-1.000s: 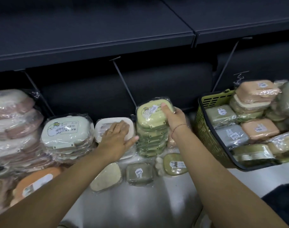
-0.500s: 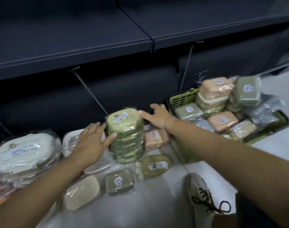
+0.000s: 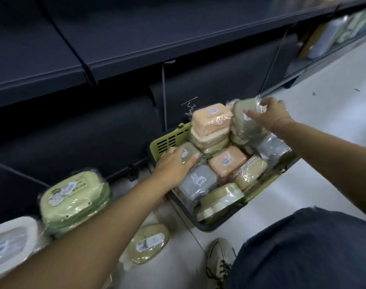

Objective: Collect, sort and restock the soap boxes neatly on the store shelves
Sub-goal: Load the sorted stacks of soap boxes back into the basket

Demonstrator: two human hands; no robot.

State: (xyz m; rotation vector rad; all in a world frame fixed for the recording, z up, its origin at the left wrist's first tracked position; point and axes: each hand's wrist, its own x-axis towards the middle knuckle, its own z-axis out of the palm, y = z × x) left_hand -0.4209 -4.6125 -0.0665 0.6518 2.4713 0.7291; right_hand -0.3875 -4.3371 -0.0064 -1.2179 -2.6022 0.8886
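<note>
left hand [image 3: 173, 166]: lying flat on olive soap box [image 3: 188, 151], basket [image 3: 170, 140] 9 o'clock side
right hand [image 3: 272, 116]: gripping grey-green soap box [image 3: 238, 111], 1 o'clock

Green basket [image 3: 167, 140] on floor: wrapped soap boxes piled inside, peach, grey and olive. Left hand [image 3: 173, 166] rests on olive box [image 3: 190, 148]. Right hand [image 3: 271, 114] grips grey-green box [image 3: 243, 124] atop pile. Left of the basket: pale-green stack [image 3: 73, 197], oval box [image 3: 150, 243].

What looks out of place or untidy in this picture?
The soap boxes in the basket are heaped at mixed angles, colours jumbled. One oval box lies loose near the shoe, apart from the green stack.
</note>
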